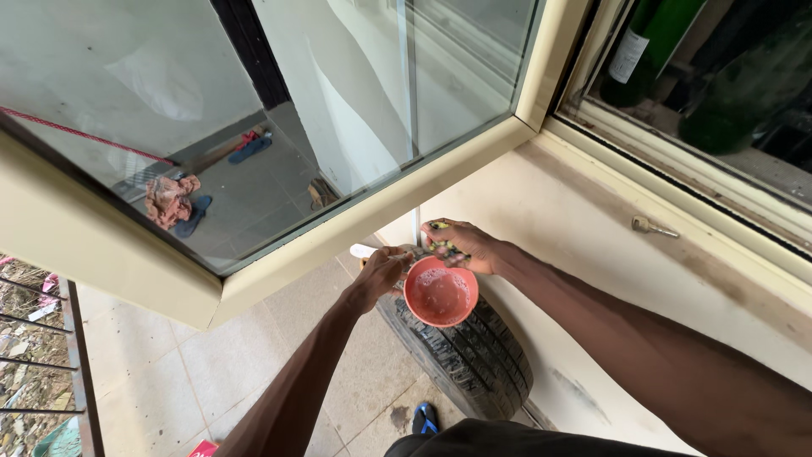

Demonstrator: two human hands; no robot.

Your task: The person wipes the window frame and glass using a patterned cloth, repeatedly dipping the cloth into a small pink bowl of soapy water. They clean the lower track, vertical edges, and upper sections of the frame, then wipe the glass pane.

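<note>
A small salmon-pink bowl [441,293] sits on top of a black tyre [461,351] that leans against the cream wall [592,245], and it holds pale, foamy, whitish liquid that fills most of its inside. The left hand [378,275] is at the bowl's left rim, its fingers curled together near the edge; whether they grip the rim or something small beside it cannot be told from this angle, though a white object [362,250] shows just beyond the knuckles. The right hand [461,245] is just above and behind the bowl, its fingers closed on a wad of yellow-green sponge [441,246] held right over the far rim. Directly above both hands runs the cream frame of an open window sash [355,224], whose lower edge hangs close over the knuckles and leaves only a narrow gap there. To the right of the right forearm the wall rises to a window ledge [702,245] on which a small key [653,227] lies, well apart from the hands. Below and left of the left arm the tiled floor [169,364] gives wide room, with a blue sandal [425,417] near the tyre's foot and a metal railing [76,364] far off at the left.
</note>
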